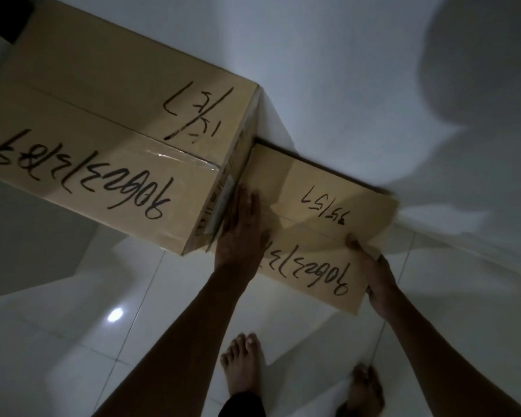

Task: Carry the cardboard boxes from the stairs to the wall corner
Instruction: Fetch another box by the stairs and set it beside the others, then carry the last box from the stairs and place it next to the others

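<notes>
A tall cardboard box (103, 121) with black handwriting on its taped top stands against the white wall at the left. Beside it, lower and to the right, a smaller cardboard box (322, 212) with the same kind of writing touches the wall and the tall box. My left hand (241, 230) lies flat on the small box's left top edge, squeezed against the tall box. My right hand (373, 275) grips the small box's near right corner, thumb on top and fingers down the side.
The white wall (358, 70) runs along the far side, carrying my shadow. A glossy white tiled floor (103, 326) lies below. My bare feet (244, 365) stand close behind the small box. A dark opening (3, 16) shows at top left.
</notes>
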{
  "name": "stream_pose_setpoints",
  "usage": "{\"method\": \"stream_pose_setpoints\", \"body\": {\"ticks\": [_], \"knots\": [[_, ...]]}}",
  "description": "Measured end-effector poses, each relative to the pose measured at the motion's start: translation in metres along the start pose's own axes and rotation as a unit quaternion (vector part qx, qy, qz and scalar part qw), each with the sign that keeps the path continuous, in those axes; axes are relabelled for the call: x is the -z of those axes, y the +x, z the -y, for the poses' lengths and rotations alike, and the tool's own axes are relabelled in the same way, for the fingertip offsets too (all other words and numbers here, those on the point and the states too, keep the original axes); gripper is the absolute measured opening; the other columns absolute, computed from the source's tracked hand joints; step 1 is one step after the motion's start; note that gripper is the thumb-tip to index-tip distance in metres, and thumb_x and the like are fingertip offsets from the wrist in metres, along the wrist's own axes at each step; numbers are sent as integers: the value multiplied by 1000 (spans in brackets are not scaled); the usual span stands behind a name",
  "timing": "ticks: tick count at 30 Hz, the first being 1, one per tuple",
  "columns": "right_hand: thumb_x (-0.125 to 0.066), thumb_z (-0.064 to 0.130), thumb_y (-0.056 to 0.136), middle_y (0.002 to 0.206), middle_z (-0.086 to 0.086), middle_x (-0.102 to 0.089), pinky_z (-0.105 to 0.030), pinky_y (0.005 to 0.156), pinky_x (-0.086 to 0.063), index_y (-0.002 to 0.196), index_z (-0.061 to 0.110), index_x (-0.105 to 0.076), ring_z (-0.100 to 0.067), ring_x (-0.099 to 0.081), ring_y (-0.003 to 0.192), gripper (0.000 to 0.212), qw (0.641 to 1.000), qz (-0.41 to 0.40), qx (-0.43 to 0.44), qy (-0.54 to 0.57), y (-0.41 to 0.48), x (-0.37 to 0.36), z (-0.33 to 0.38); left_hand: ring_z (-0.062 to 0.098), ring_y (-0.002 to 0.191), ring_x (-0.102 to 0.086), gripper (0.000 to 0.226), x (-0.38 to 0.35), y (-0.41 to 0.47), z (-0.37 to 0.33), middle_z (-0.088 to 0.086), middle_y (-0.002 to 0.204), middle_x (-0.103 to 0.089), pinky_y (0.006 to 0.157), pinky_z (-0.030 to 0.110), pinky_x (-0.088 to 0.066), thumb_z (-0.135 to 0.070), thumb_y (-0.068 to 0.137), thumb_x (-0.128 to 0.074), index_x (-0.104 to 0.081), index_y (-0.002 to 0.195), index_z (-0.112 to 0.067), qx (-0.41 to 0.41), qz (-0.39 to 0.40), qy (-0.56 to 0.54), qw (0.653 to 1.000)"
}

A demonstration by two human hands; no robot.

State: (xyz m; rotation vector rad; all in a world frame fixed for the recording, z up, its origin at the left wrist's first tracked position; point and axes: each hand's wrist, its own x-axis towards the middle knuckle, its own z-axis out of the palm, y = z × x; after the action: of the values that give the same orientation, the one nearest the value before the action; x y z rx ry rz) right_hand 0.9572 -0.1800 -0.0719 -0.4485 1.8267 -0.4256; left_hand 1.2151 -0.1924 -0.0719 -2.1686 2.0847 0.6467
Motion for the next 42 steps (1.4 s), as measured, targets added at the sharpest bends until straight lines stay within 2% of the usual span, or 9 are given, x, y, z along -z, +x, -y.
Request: {"method": "stream_pose_setpoints", "body": {"ticks": [5,8,12,15,20,26,30,34,42], "knots": [[-74,72,66,103,1,-81,-46,79,-63,108,38,-67,-28,-77,95,55,999,21,16,-22,0,-1,6,35,155,-4,80,0,3,3,16,169,2,115,45,-32,-47,96,-38,-7,161,-11,-10,8,-12,1000],[-71,68,71,103,0,-80,-40,70,-62,121,30,-67,-22,-77,87,64,997,14,35,-67,-3,2,12,33,156,2,84,8,3,0,14,168,9,117,46,-28,-47,99,-45,1,161,-14,0,45,-2,999],[-76,58,86,130,-11,-72,-38,86,-58,148,14,-50,-32,-73,109,80,974,-74,87,-197,-31,8,30,32,155,7,86,41,-6,-12,14,168,14,123,49,-16,-46,101,-43,10,159,-12,12,89,7,996],[-71,57,90,142,-18,-64,-44,100,-54,158,11,-40,-37,-65,126,88,959,-95,129,-233,-89,27,58,28,156,5,83,91,-30,-33,13,169,7,126,48,-12,-41,102,-45,5,160,-9,-3,102,-61,993],[-56,64,97,173,-15,-25,-48,126,-28,168,16,-18,-32,-23,160,93,933,-118,152,-304,-233,109,119,32,156,-2,80,231,-83,-94,16,168,-3,126,46,-5,-41,102,-45,-4,160,-4,-126,84,-54,987],[-33,74,99,178,-11,-2,-49,131,2,170,27,-3,-31,4,164,91,924,-158,149,-315,-422,225,159,30,156,4,83,400,-180,-196,12,169,1,125,44,-2,-55,100,-33,-2,160,-6,-204,74,-20,976],[-31,74,99,177,-14,-4,-51,131,4,170,29,-4,-34,3,164,88,925,-208,135,-287,-523,300,126,29,156,4,90,459,-255,-268,13,169,1,127,44,-1,-66,97,-24,-3,160,-5,-239,83,18,967],[-29,73,100,177,-15,-5,-54,130,4,170,27,-6,-37,1,163,86,931,-243,93,-257,-597,370,60,31,156,0,107,464,-330,-342,12,169,-3,126,46,-2,-77,80,-5,-8,160,-6,-284,85,59,953],[-27,74,100,176,-20,-8,-56,129,5,170,21,-8,-41,2,163,90,934,-324,-16,-147,-691,506,-116,30,156,2,82,401,-469,-534,9,170,1,127,46,-1,-61,100,-28,-5,161,-9,-421,150,130,885]]}}
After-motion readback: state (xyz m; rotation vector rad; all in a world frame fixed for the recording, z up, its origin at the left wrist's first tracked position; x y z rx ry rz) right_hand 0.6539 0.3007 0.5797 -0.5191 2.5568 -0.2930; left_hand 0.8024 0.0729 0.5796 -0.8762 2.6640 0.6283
